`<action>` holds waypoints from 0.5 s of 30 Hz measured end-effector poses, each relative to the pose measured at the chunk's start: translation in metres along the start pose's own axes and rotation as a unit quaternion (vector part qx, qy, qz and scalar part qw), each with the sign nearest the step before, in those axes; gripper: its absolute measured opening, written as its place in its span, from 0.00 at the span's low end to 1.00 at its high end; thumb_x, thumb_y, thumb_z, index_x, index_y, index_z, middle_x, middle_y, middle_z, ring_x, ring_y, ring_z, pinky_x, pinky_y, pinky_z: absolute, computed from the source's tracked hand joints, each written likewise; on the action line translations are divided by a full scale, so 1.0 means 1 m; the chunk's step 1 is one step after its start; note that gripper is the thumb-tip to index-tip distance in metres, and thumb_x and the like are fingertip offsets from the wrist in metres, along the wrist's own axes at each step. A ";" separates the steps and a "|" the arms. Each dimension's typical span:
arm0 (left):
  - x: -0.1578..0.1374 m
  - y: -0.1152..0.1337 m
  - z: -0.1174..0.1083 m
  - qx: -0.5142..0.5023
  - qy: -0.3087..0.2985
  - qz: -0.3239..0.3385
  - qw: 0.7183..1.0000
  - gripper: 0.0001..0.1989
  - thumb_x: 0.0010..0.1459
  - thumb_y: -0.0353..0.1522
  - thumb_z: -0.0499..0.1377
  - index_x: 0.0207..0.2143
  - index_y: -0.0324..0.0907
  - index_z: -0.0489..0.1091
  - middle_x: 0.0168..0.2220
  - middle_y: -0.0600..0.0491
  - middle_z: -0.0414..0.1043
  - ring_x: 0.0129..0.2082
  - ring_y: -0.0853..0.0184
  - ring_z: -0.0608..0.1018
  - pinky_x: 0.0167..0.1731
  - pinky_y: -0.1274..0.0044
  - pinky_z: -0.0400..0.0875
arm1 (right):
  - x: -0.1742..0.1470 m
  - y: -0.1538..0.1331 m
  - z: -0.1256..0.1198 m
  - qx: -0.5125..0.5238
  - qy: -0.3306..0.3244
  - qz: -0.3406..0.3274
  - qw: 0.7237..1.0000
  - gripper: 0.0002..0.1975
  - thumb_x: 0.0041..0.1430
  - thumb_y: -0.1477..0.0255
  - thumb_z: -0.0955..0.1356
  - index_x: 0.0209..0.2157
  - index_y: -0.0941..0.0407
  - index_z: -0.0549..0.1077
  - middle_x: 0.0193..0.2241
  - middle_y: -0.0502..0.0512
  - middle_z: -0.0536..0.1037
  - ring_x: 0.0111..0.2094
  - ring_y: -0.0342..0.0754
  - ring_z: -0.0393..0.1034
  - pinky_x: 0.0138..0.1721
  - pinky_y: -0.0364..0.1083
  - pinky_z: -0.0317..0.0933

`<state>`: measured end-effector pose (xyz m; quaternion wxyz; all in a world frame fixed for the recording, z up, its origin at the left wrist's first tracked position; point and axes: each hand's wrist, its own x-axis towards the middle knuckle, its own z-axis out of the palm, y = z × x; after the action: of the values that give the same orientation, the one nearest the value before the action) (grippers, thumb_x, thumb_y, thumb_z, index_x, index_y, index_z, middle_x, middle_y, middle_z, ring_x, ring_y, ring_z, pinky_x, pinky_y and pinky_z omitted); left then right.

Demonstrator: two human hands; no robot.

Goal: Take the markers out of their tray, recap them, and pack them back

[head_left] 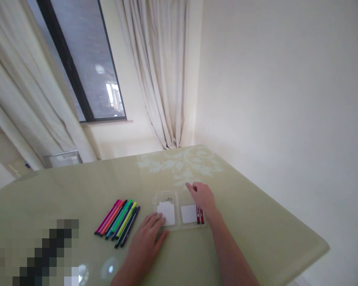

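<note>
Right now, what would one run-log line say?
left hand: at case; right hand: at red pens; case: open; other pens: on table

Marker row (123,217) blocks left of left hand (149,232); right hand (202,196) and forearm (226,242) obstruct plastic case (178,212) from right. Passable: tabletop (262,230) right of forearm, far side too.

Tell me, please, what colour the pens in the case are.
The pens are dark red, best seen in the head view.

Red pens (200,216) ptly behind R hand (202,196)
</note>
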<state>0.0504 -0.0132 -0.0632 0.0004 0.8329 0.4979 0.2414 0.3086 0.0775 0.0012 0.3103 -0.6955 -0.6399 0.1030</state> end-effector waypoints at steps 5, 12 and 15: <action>-0.002 -0.001 -0.003 -0.020 0.018 0.009 1.000 0.19 0.69 0.41 0.54 0.59 0.48 0.71 0.57 0.50 0.76 0.59 0.59 0.75 0.58 0.64 0.74 | -0.010 -0.019 -0.010 0.190 0.174 0.017 0.966 0.29 0.70 0.49 0.55 0.19 0.52 0.56 0.17 0.47 0.60 0.22 0.45 0.56 0.26 0.45 0.45; -0.004 0.007 -0.008 0.005 0.084 -0.014 0.996 0.27 0.71 0.42 0.51 0.67 0.41 0.58 0.60 0.43 0.73 0.58 0.57 0.76 0.58 0.64 0.71 | -0.056 -0.075 0.048 0.302 -0.018 -0.049 0.952 0.27 0.70 0.51 0.58 0.22 0.54 0.62 0.19 0.45 0.62 0.24 0.43 0.57 0.27 0.43 0.48; -0.004 0.005 0.002 0.030 0.096 -0.011 0.995 0.23 0.73 0.38 0.47 0.65 0.40 0.59 0.53 0.44 0.78 0.49 0.62 0.81 0.49 0.72 0.76 | -0.069 -0.084 0.061 0.321 -0.078 -0.066 0.942 0.26 0.69 0.51 0.61 0.23 0.54 0.64 0.19 0.46 0.64 0.24 0.43 0.60 0.27 0.42 0.51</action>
<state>0.0536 -0.0187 -0.0659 -0.0701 0.7998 0.5121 0.3053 0.1953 0.0291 -0.0175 0.4721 -0.5049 -0.6398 0.3361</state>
